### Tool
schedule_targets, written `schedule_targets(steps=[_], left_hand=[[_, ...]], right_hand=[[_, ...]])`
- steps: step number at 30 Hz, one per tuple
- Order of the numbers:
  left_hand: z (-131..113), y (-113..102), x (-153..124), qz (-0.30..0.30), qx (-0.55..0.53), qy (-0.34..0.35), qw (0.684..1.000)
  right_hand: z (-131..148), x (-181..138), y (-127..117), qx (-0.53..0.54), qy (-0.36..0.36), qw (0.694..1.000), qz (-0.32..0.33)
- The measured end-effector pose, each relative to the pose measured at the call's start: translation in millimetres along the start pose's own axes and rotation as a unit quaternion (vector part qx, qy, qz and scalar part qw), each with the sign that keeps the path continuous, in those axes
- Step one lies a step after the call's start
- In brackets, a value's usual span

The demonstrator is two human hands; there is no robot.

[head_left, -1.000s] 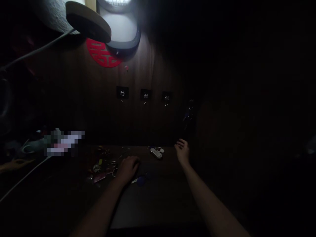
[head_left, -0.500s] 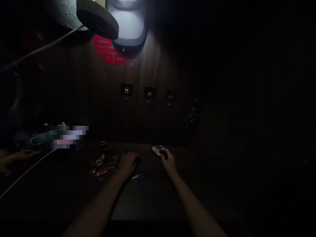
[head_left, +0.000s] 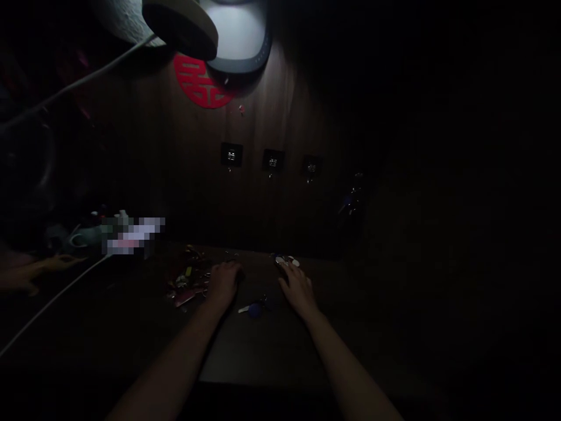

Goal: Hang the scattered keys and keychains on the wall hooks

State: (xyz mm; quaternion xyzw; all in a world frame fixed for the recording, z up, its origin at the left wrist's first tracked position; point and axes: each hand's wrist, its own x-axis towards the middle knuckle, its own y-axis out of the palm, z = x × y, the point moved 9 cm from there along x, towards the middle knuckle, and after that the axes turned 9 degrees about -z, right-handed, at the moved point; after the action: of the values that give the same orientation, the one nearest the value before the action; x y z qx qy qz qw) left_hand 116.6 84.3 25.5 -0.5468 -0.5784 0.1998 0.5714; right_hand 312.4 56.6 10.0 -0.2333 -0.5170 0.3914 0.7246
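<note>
In dim light my left hand [head_left: 223,285] lies palm down on the dark table, open, beside a pile of keys and keychains [head_left: 186,289]; its fingertips are in shadow. My right hand [head_left: 298,292] is open, fingers stretched out over a small silver object [head_left: 279,261] like a key fob, which they partly cover. A round whitish tag [head_left: 295,263] shows just past those fingers. Between my hands lies a key with a blue round head [head_left: 254,310], a small ring at its end.
Hooks on black plates [head_left: 231,155] line the wooden back panel; a bunch of keys [head_left: 350,200] hangs at the right. A lamp [head_left: 236,35] and red paper cut-out [head_left: 204,85] are above. On the left are a white cable [head_left: 56,298] and yellow scissors-like handles [head_left: 48,266].
The fingers of my right hand have spread from a pinch on the silver object to lie stretched over it. My left hand stays beside the pile. The view has shifted slightly.
</note>
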Motion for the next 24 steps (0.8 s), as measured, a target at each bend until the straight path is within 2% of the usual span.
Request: schedule_targets(steps=[6,11,14,18,21,24], left_hand=[[-9.9,-6.0,-0.3,-0.032,-0.049,0.026,0.998],[-15.9,-5.8,-1.0,-0.043,-0.07,0.053,0.995],[-16.0,-6.2,-1.5,-0.05,-0.078,0.056,0.994],[-15.9,-6.8,-2.2,-0.054,-0.085,0.056,0.993],[-16.7,-5.2,-3.0,-0.045,-0.087,0.057,0.994],[-16.1,-3.4,-3.6,-0.04,-0.082,0.053,0.994]], right_hand=[[0.1,4.9,-5.0,0.017,-0.005,1.0,-0.013],[2.2,7.3,-5.0,0.076,-0.001,0.997,-0.012],[12.9,5.6,-2.5,0.14,-0.023,0.99,0.02],[38.2,-2.6,-2.2,0.223,-0.091,0.967,0.084],[48.7,-8.4,-1.9,0.25,-0.115,0.954,0.119],[50.1,-10.1,-1.4,0.244,-0.124,0.953,0.127]])
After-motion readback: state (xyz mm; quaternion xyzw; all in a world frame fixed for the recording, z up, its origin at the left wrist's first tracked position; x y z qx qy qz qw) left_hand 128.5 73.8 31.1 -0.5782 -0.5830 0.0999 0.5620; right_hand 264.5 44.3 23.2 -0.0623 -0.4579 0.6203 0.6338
